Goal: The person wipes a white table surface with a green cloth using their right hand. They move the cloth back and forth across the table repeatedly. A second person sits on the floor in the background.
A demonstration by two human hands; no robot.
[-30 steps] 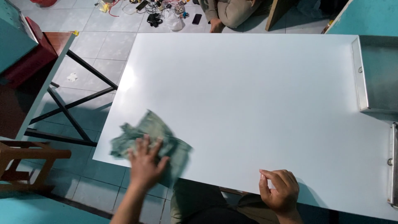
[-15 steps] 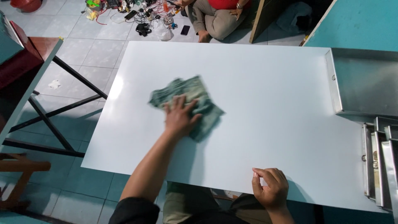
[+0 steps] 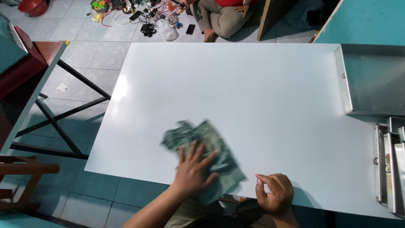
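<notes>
Your left hand [image 3: 193,168] lies flat on the green cloth [image 3: 205,157], fingers spread wide, palm pressing down, grip apart and not clamped on anything, just laid on top of the cloth. Cloth is crumpled and blurred, sits on the white counter [image 3: 236,105] near its front edge, left of centre, one corner hanging a bit over the edge. Your right hand [image 3: 274,192] rests at the front edge of the counter, just right of the cloth, apart from it, fingers curled in with thumb and fingertips together, loose fist, can't tell if anything is inside. Metal tray [image 3: 371,80] sits at the far right of the counter, well apart from both hands, more metal pieces [image 3: 390,164] below it at the right edge. Another person [image 3: 223,17] sits on the tiled floor beyond the counter, beside a scatter of cables and small items [image 3: 143,17]
</notes>
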